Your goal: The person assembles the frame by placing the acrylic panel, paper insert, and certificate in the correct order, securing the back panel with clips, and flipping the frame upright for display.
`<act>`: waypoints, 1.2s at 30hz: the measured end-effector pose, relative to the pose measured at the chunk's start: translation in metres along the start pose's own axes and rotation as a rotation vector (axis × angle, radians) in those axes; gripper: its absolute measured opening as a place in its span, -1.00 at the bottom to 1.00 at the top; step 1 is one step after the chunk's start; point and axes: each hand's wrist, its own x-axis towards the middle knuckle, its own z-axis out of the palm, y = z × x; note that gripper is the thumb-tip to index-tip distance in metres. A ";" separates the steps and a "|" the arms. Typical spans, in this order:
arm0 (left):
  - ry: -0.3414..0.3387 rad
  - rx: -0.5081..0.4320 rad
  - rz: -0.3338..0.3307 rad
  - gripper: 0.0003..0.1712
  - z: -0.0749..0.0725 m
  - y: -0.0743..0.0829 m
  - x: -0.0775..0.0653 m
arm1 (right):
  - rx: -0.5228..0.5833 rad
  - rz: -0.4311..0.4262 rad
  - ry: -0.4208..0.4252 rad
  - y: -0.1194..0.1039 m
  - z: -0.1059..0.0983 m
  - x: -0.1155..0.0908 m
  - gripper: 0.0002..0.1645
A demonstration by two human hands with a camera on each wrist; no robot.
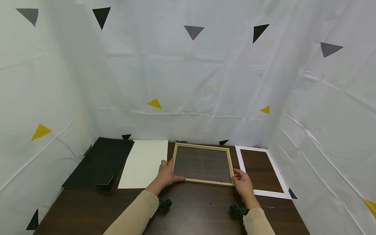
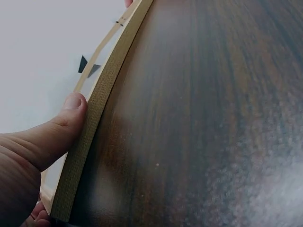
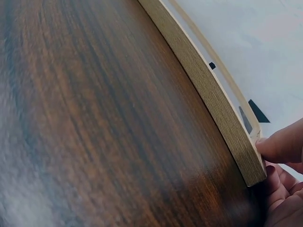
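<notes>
A light wooden picture frame point(image 1: 202, 181) lies at the middle of the dark table, and the brown tabletop shows greyish through its inside. My left hand point(image 1: 166, 173) holds its near left corner, the thumb along the front edge and the fingers at the left side. At the near right corner, my right hand point(image 1: 243, 184) pinches the frame between thumb and fingers. In the left wrist view the thumb point(image 2: 71, 111) presses on the frame's edge point(image 2: 90, 127). The right wrist view has fingers point(image 3: 277, 189) partly under the frame's corner point(image 3: 253, 170).
Left of the frame lies a cream-white sheet point(image 1: 148, 163), and beyond it a black backing board point(image 1: 100, 156) with a stand flap. A white mat border point(image 1: 271, 194) lies at the right, close to my right hand. White curtains point(image 1: 188, 75) enclose the table point(image 1: 199, 212).
</notes>
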 end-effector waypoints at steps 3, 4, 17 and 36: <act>0.016 -0.003 -0.005 0.43 -0.001 -0.003 0.002 | -0.002 -0.008 -0.006 -0.001 0.002 0.002 -0.51; 0.022 0.001 -0.001 0.45 0.000 -0.004 0.003 | -0.007 -0.012 -0.005 -0.002 0.003 0.002 -0.51; -0.004 0.013 0.005 0.43 0.016 -0.006 -0.001 | -0.059 0.010 -0.029 0.001 -0.009 -0.007 -0.49; 0.002 0.033 0.019 0.39 -0.003 -0.001 -0.004 | -0.389 0.138 0.331 0.000 -0.136 -0.023 -0.40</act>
